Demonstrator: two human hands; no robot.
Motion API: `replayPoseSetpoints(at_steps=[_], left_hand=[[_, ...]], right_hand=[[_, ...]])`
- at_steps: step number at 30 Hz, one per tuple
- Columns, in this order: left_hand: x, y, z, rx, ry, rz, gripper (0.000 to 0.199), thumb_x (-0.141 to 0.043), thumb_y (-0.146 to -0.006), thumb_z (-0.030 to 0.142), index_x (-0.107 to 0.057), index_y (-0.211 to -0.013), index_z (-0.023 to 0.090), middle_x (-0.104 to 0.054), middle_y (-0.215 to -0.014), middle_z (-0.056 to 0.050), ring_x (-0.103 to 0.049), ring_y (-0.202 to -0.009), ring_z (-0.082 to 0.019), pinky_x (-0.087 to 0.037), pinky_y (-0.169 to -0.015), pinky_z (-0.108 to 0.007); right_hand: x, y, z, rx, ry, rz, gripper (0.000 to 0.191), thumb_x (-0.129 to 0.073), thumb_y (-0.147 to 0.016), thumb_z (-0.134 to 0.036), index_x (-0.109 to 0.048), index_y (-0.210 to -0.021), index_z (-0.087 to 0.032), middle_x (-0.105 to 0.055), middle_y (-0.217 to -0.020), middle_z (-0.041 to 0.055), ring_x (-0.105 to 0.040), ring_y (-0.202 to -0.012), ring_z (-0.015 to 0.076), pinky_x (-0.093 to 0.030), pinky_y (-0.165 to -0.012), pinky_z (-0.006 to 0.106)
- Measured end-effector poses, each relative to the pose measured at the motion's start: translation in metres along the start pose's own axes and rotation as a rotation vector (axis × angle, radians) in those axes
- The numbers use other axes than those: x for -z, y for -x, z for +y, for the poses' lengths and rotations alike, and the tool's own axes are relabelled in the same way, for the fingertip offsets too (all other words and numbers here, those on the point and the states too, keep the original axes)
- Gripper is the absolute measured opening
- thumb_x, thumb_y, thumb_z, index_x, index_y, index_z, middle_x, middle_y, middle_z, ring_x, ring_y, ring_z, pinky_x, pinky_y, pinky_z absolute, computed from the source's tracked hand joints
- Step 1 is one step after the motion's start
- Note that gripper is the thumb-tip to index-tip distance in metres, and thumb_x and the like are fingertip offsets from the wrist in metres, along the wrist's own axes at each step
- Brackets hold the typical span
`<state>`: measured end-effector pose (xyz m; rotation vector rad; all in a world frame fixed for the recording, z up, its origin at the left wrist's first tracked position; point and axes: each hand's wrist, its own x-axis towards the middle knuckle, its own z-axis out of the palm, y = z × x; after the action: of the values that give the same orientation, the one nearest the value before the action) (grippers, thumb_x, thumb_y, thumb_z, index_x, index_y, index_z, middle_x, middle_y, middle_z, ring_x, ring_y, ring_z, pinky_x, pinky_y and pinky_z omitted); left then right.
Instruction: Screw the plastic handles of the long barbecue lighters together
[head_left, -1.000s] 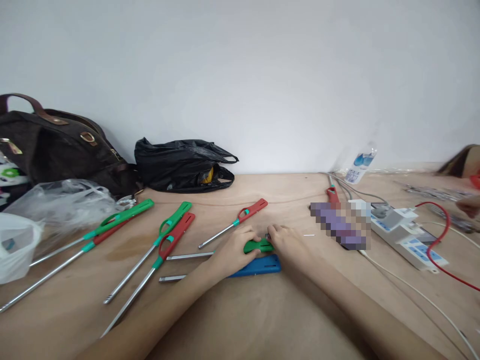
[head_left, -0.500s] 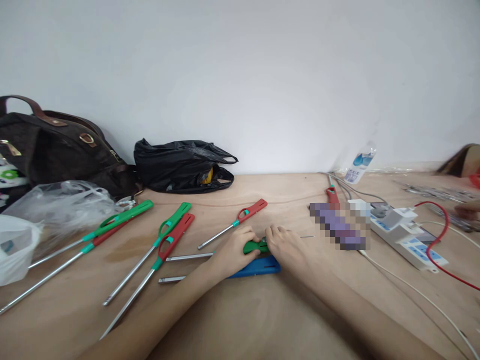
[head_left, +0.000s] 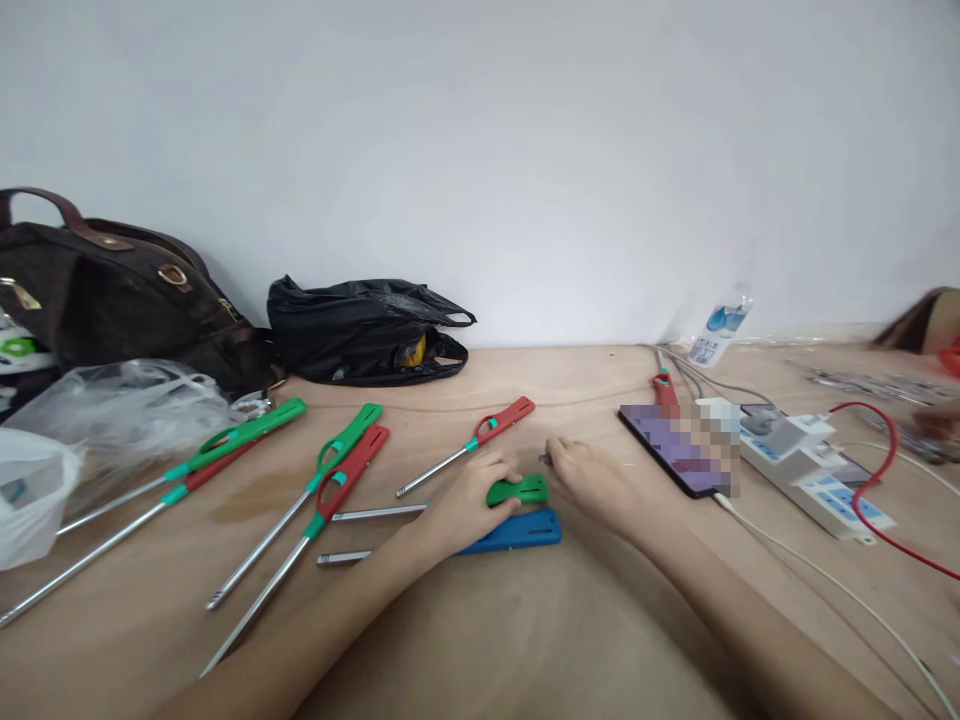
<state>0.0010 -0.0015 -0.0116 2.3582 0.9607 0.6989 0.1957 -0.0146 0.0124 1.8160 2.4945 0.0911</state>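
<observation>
My left hand is closed on a green lighter lying on the wooden table, its metal tube pointing left. Just below it lies a blue lighter, partly under my left hand and forearm. My right hand is just right of the green handle, apart from it, fingers bent together around a small thing at the fingertips that I cannot make out. A red lighter lies behind my left hand. More lighters rest to the left, among them a green one and a red one.
A phone with a cable lies right of my right hand, beside a white power strip. Farther back stand a bottle, a black bag and a dark backpack. Another person's hand shows at the far right.
My right hand has moved off the green lighter's handle, a little to the right, uncovering its end. The thin rod that stuck out by my right hand no longer shows clearly. My left hand stays put.
</observation>
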Motion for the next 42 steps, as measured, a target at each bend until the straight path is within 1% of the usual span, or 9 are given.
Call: replayPoseSetpoints(at_steps=[8, 14, 19, 24, 27, 31, 36, 39, 42], left_hand=[[0.001, 0.001, 0.002, 0.024, -0.002, 0.002, 0.015, -0.065, -0.076, 0.011, -0.065, -0.089, 0.018, -0.062, -0.094, -0.003, -0.061, -0.094, -0.023, -0.048, -0.084, -0.032], [0.002, 0.001, 0.003, 0.028, -0.011, -0.001, 0.015, -0.067, -0.076, 0.012, -0.065, -0.089, 0.018, -0.063, -0.095, -0.004, -0.061, -0.094, -0.022, -0.048, -0.086, -0.034], [0.008, -0.003, 0.001, 0.007, -0.016, 0.003, 0.013, -0.069, -0.08, 0.023, -0.068, -0.093, 0.02, -0.063, -0.1, -0.005, -0.06, -0.099, -0.023, -0.048, -0.09, -0.037], [0.018, -0.007, -0.02, 0.011, -0.116, 0.115, 0.029, -0.057, -0.084, 0.009, -0.064, -0.11, 0.02, -0.06, -0.123, -0.008, -0.054, -0.118, -0.024, -0.042, -0.104, -0.042], [0.025, -0.009, -0.034, 0.053, -0.175, 0.088, 0.034, -0.053, -0.082, 0.004, -0.064, -0.11, 0.019, -0.059, -0.128, -0.009, -0.053, -0.121, -0.025, -0.04, -0.106, -0.043], [0.04, -0.009, -0.034, 0.069, -0.252, -0.01, 0.034, -0.042, -0.07, -0.005, -0.065, -0.082, 0.018, -0.064, -0.118, -0.006, -0.061, -0.108, -0.022, -0.047, -0.093, -0.033], [0.061, -0.007, -0.017, 0.113, -0.419, -0.073, 0.02, -0.049, -0.066, 0.003, -0.059, -0.072, 0.02, -0.064, -0.073, -0.001, -0.061, -0.071, -0.022, -0.045, -0.064, -0.029], [0.058, -0.007, -0.018, 0.113, -0.491, 0.0, 0.006, -0.057, -0.075, 0.015, -0.059, -0.078, 0.019, -0.065, -0.085, -0.004, -0.061, -0.08, -0.024, -0.046, -0.07, -0.032], [0.046, -0.007, -0.028, 0.089, -0.397, 0.026, 0.021, -0.061, -0.083, 0.024, -0.061, -0.104, 0.018, -0.063, -0.111, -0.008, -0.059, -0.104, -0.027, -0.046, -0.087, -0.037]], right_hand=[[-0.002, 0.002, 0.053, -0.083, -0.121, -0.167, 0.021, -0.043, -0.088, -0.017, -0.064, -0.084, -0.012, -0.07, -0.088, 0.0145, -0.064, -0.078, 0.0227, -0.033, -0.059, 0.027], [-0.001, 0.004, 0.06, -0.071, -0.204, -0.26, 0.016, -0.05, -0.077, -0.01, -0.066, -0.078, -0.013, -0.069, -0.082, 0.0117, -0.061, -0.071, 0.0198, -0.031, -0.055, 0.026], [0.004, 0.007, 0.065, -0.067, -0.274, -0.279, 0.018, -0.048, -0.08, -0.011, -0.066, -0.078, -0.014, -0.069, -0.08, 0.009, -0.059, -0.066, 0.0177, -0.032, -0.055, 0.025], [0.003, 0.008, 0.069, -0.065, -0.316, -0.265, 0.019, -0.048, -0.081, -0.01, -0.065, -0.074, -0.015, -0.069, -0.078, 0.0077, -0.058, -0.065, 0.017, -0.033, -0.056, 0.025], [0.004, 0.009, 0.068, -0.063, -0.323, -0.245, 0.02, -0.047, -0.081, -0.01, -0.063, -0.071, -0.016, -0.068, -0.076, 0.0067, -0.057, -0.063, 0.0163, -0.032, -0.055, 0.025], [0.007, 0.008, 0.065, -0.082, -0.316, -0.179, 0.022, -0.045, -0.087, -0.016, -0.062, -0.072, -0.016, -0.065, -0.072, 0.0061, -0.054, -0.06, 0.0157, -0.029, -0.053, 0.026], [0.005, 0.003, 0.06, -0.114, -0.302, -0.037, 0.02, -0.044, -0.093, -0.023, -0.06, -0.083, -0.016, -0.065, -0.078, 0.0071, -0.056, -0.067, 0.0171, -0.03, -0.057, 0.026], [0.003, 0.002, 0.055, -0.083, -0.277, 0.164, 0.022, -0.042, -0.096, -0.027, -0.059, -0.085, -0.017, -0.064, -0.081, 0.0069, -0.057, -0.075, 0.0194, -0.034, -0.063, 0.027], [0.005, 0.003, 0.047, 0.007, -0.224, 0.448, 0.023, -0.043, -0.097, -0.03, -0.061, -0.088, -0.018, -0.061, -0.093, 0.0093, -0.056, -0.088, 0.0228, -0.04, -0.076, 0.032]])
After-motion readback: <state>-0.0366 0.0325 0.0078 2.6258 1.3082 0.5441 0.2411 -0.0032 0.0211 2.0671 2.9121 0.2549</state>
